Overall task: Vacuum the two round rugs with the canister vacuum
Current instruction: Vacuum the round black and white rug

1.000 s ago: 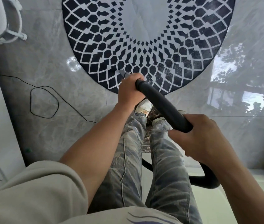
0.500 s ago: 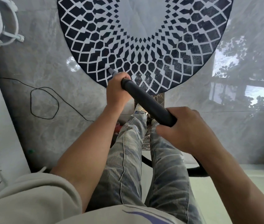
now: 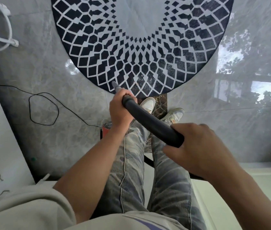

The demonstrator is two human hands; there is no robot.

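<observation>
In your head view, one round rug (image 3: 141, 47) fills the upper centre. Your left hand (image 3: 119, 110) curls its fingers round the front end of the single black vacuum hose (image 3: 149, 123), and the grey nozzle (image 3: 115, 85) points at the rug's near edge. Your right hand (image 3: 196, 146) wraps the hose at centre right. Two white sneakers (image 3: 148, 103) stand below the rug, and one black cord (image 3: 43, 110) loops at the left.

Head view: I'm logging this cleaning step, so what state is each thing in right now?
round rug, flat on the floor.
hose, held slanting down toward the rug.
nozzle, tip at the rug's near edge; contact unclear.
left hand, grips the hose's front end.
right hand, grips the hose further back.
black cord, loose on the floor, looped.
</observation>
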